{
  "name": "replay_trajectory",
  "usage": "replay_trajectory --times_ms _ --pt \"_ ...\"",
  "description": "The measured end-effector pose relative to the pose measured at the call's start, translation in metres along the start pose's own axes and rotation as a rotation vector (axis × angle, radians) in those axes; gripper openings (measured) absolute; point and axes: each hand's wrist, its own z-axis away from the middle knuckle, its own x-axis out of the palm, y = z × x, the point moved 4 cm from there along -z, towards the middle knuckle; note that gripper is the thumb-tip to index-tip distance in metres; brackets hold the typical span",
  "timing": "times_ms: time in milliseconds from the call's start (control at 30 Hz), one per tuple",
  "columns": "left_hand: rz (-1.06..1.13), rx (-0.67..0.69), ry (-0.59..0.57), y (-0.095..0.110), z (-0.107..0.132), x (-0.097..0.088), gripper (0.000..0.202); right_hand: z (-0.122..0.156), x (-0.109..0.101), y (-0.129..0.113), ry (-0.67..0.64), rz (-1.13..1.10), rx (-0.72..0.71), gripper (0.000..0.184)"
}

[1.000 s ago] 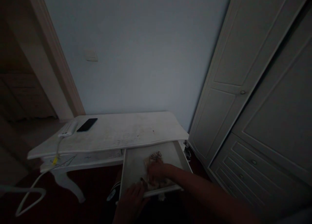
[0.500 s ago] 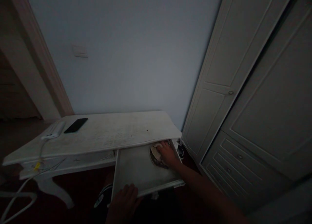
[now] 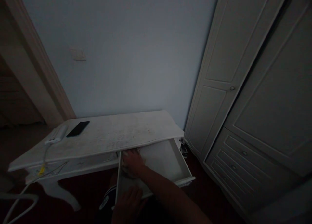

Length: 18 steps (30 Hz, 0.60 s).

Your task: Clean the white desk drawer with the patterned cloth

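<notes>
A white drawer (image 3: 162,162) is pulled out from the front of a white desk (image 3: 107,133). Inside its back left part, my right hand (image 3: 134,162) presses on a crumpled beige and brown cloth (image 3: 124,165), its fingers curled over it. Much of the cloth is hidden under that hand. At the drawer's front left corner, my left hand (image 3: 130,199) grips the front panel with its fingers bent over the top edge. My right forearm crosses above the drawer's front.
A dark phone (image 3: 78,129) and a white power strip (image 3: 56,135) lie on the desk's left side, with a white cable hanging down. A pale wardrobe (image 3: 216,110) stands close on the right. Shoes (image 3: 183,151) sit on the floor between them.
My right hand has slid the cloth from the drawer's right side to its back left. My left hand stays at the front edge. The view has shifted slightly.
</notes>
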Motion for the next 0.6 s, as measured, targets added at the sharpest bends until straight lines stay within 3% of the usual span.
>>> replay_trajectory --times_ms 267,400,500,600 --pt "0.049 -0.012 0.159 0.004 -0.008 -0.012 0.032 0.047 -0.005 0.003 -0.201 0.050 -0.332 0.020" --pt "0.055 -0.048 0.209 0.004 -0.013 -0.013 0.038 0.075 0.001 0.003 -0.212 0.056 -0.472 0.025" --pt "0.044 -0.003 0.185 0.003 -0.013 -0.013 0.033 0.089 -0.006 0.021 -0.238 0.046 -0.492 0.035" --pt "0.040 0.016 0.131 0.001 -0.011 -0.013 0.025 0.105 -0.024 0.046 -0.279 0.003 -0.508 0.032"
